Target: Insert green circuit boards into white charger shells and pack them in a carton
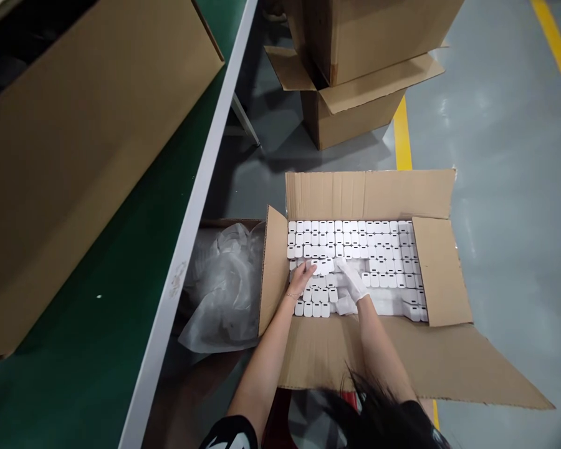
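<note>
Below me an open cardboard box (369, 193) holds many small white blocks (388, 265), each with rounded corners and a dark slot on its end. They stand in tight rows. My bare left hand (300, 280) closes on the left end of a short row of white blocks (321, 267) near the middle of the box. At the right end of that row is my right hand (354, 280), in a white glove, its fingertips pressed against the row. White sheet-like material (383, 302) shows in the gaps around the right hand.
To the left stands a green-topped table (121, 274) with a pale edge, bearing a large carton (98, 125). Clear plastic bags (229, 280) fill a box beside the open one. Stacked cartons (364, 118) stand ahead on the grey floor (509, 187), which has yellow lines.
</note>
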Action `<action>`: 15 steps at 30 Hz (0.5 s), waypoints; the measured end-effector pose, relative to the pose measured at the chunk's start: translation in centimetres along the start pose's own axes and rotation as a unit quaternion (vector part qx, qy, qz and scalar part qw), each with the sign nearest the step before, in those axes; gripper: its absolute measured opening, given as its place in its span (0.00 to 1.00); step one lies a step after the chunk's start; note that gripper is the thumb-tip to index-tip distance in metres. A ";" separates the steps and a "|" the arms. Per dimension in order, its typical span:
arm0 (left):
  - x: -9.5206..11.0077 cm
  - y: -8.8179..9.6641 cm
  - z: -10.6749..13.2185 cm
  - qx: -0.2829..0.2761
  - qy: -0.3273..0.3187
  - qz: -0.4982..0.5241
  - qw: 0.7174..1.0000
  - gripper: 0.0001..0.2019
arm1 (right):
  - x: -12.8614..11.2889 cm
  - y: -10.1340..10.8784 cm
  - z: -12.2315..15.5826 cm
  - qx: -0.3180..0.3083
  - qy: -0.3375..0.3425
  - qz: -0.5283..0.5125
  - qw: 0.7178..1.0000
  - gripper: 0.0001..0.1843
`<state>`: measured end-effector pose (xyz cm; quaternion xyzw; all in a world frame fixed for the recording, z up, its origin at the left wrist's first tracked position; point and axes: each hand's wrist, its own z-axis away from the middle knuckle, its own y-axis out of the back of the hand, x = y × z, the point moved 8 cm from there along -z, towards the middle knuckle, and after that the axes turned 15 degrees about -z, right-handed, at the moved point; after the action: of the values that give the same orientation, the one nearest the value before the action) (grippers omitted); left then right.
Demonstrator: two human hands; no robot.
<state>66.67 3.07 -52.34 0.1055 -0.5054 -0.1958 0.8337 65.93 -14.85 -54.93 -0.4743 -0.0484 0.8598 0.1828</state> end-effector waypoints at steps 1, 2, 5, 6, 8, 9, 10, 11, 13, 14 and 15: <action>0.0 0.0 0.0 0.001 -0.004 0.003 1.000 0.13 | 0.1 -0.1 0.1 0.008 0.004 -0.006 1.000 0.15; 0.0 0.1 0.0 0.005 -0.009 0.004 1.000 0.13 | 0.3 -0.2 0.3 0.020 0.010 -0.012 1.000 0.14; 0.2 0.5 0.3 0.031 -0.024 0.006 0.999 0.13 | 0.8 -0.7 1.1 0.061 0.034 -0.028 0.997 0.14; 0.3 0.6 0.4 0.040 -0.029 0.007 0.999 0.13 | 1.0 -0.8 1.4 0.072 0.039 -0.033 0.996 0.14; 0.4 0.8 0.5 0.049 -0.035 0.009 0.998 0.13 | 1.3 -1.0 1.8 0.085 0.043 -0.040 0.995 0.14; 0.4 0.8 0.5 0.049 -0.035 0.009 0.998 0.12 | 1.4 -1.0 1.8 0.086 0.040 -0.043 0.995 0.15; 0.4 0.8 0.4 0.046 -0.033 0.008 0.998 0.12 | 1.4 -1.0 1.8 0.083 0.036 -0.044 0.995 0.14; 0.4 0.8 0.4 0.042 -0.030 0.008 0.999 0.11 | 1.5 -1.0 1.7 0.078 0.031 -0.044 0.996 0.14; 0.3 0.8 0.2 0.028 -0.024 0.008 0.999 0.11 | 1.4 -0.9 1.5 0.059 0.016 -0.042 0.997 0.14; 0.3 0.7 0.1 0.021 -0.021 0.009 1.000 0.12 | 1.4 -0.8 1.3 0.048 0.008 -0.041 0.998 0.13; 0.2 0.7 0.0 0.016 -0.018 0.010 1.000 0.12 | 1.3 -0.7 1.2 0.036 0.001 -0.041 0.999 0.13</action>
<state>66.90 3.64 -51.86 0.1102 -0.5242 -0.1815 0.8247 64.50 -13.58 -55.12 -0.4660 -0.0365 0.8523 0.2345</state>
